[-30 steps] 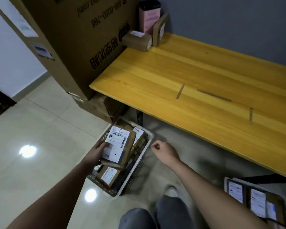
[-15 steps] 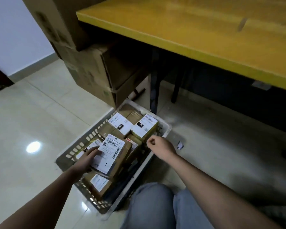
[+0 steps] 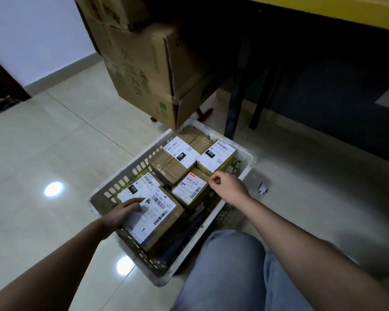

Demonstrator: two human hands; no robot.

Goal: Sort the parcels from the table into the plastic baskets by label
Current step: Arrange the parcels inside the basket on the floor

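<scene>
one white plastic basket (image 3: 248,163) sits on the tiled floor (image 3: 54,142), just in front of a dark leg (image 3: 235,104) of the yellow surface (image 3: 346,12); several labelled parcels lie packed inside it; left hand (image 3: 119,215) holds the nearest parcel (image 3: 154,217) at its left edge, thumb on the white label, fingers hidden beneath, so the left grip is on that parcel; the parcel lies tilted at the near end of the basket, label up, a large "1" printed on it; right hand (image 3: 228,187) hangs over the basket's right side, fingers curled into a loose fist, the grip tight with nothing in it; beyond lie a parcel marked "15h" (image 3: 175,158) and one marked "010" (image 3: 217,157); stacked cardboard cartons (image 3: 144,70) stand behind the basket; denim-clad knees (image 3: 234,272) show at the bottom edge.
</scene>
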